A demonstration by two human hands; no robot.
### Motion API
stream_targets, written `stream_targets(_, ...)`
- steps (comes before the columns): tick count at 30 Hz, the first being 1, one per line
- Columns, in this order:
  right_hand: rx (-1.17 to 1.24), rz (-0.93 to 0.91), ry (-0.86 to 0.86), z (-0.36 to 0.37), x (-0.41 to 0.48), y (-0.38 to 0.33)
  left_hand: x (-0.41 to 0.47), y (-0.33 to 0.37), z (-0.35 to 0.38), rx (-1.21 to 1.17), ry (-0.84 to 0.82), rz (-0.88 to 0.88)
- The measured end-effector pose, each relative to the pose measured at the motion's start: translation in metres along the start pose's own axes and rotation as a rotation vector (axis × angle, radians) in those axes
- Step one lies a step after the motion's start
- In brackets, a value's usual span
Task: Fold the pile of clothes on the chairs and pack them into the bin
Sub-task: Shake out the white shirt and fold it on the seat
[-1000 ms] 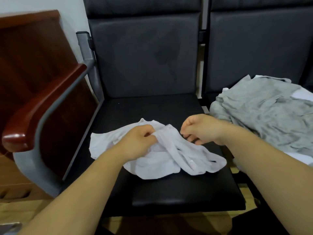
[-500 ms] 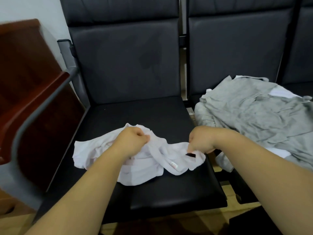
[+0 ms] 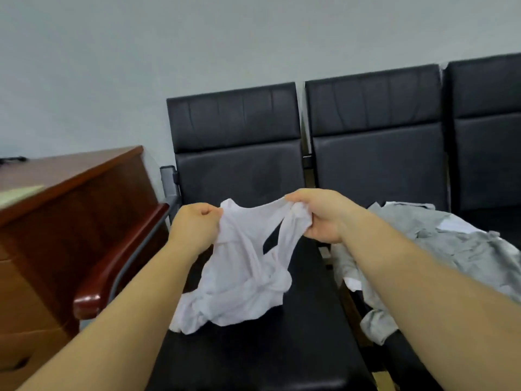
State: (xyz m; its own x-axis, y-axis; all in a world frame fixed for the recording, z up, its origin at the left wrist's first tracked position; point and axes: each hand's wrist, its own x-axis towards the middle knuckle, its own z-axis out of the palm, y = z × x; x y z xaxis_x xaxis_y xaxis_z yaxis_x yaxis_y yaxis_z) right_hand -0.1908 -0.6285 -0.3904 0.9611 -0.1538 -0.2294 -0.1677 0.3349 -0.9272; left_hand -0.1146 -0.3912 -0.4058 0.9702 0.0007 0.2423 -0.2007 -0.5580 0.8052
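Through the head camera we are looking at our two bare arms reaching forward over a row of black chairs (image 3: pixel 236 170). Our left hand (image 3: pixel 194 228) is closing in a fist on one upper edge of a white garment (image 3: pixel 242 275), and our right hand (image 3: pixel 315 214) is pinching the other upper edge, bunching cloth between thumb and fingers. Between them the garment is hanging stretched at the top, twisted and knotted lower down, with a dark gap showing through an opening near the right hand. Its bottom folds are touching or nearly touching the black seat (image 3: pixel 296 348); we cannot tell which, since the cloth is hiding the contact. What kind of garment it is we cannot make out, because it is tangled and blurred. On the next seat to the right a grey pile (image 3: pixel 462 249) of clothes is lying crumpled, with white pieces showing in it; its right side is being cut off by the frame edge and partly hidden behind our right forearm. To the left a red-brown wooden armrest (image 3: pixel 118 263) is running beside the seat, and beyond it a wooden desk (image 3: pixel 70 198) is standing, cut off at the left edge. A pale wall (image 3: pixel 197 46) is filling the upper part. The whole picture is looking slightly smeared.
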Motion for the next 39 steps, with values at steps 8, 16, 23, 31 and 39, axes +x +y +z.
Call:
stream_targets(8, 0.086, -0.179, -0.12, 0.044, -0.047, -0.073, -0.002, 0.05, -0.075, 0.31, 0.106, 0.201)
stream_targets(16, 0.073, -0.26, -0.031, 0.081, -0.075, -0.088, -0.013, 0.076, -0.097, -0.365, -0.094, -0.169)
stream_targets(23, 0.128, -0.263, 0.047, 0.098, -0.073, -0.089, -0.012, 0.082, -0.101, -0.672, -0.233, -0.352)
stream_targets(31, -0.272, -0.286, 0.075, 0.105, -0.066, -0.092, 0.0, 0.101, -0.099, -0.847, -0.157, -0.363)
stream_targets(39, -0.675, -0.125, -0.269, 0.11, -0.056, -0.064, 0.001, 0.119, -0.106, -0.686, -0.287, -0.225)
